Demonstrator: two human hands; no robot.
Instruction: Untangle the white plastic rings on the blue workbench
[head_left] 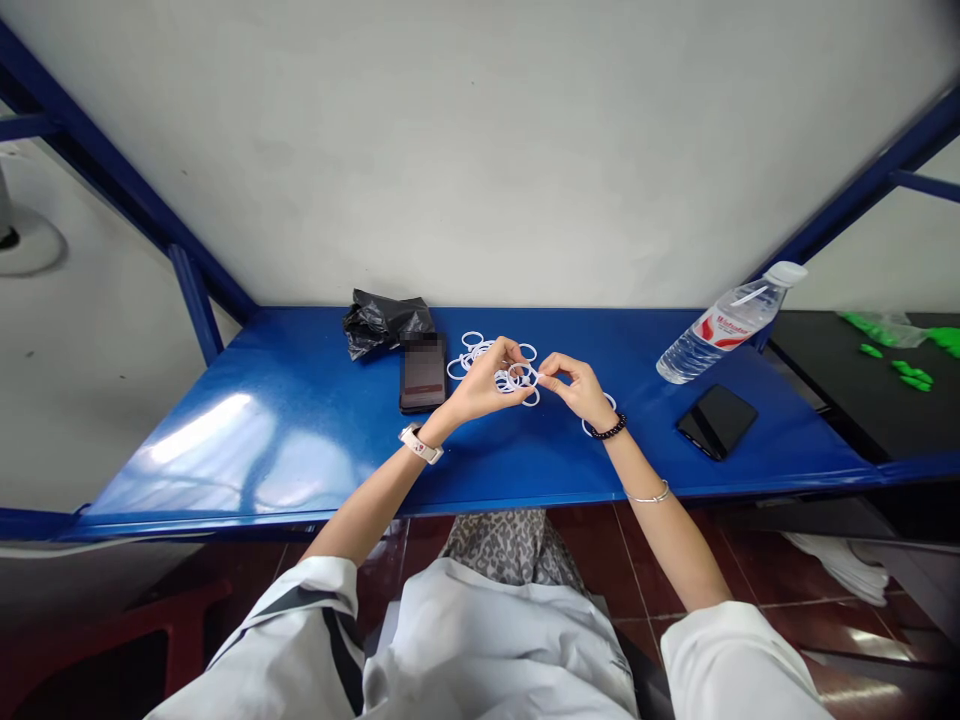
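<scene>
Over the blue table [360, 450], my left hand [486, 382] curls its thumb and fingers around a white ring [523, 376]. My right hand [576, 386] pinches the right edge of that same ring between thumb and fingertips. Several more white rings [472, 340] lie in a loose pile behind and beneath my left hand, partly hidden by it. Another white ring [587, 427] rests on the table by my right wrist, partly covered by it.
A phone [424, 374] and a crumpled black plastic bag [386, 322] lie left of the rings. To the right are a tilted-looking water bottle [724, 325] and a second phone [717, 422]. Green pieces [913, 376] lie on a black surface at the far right.
</scene>
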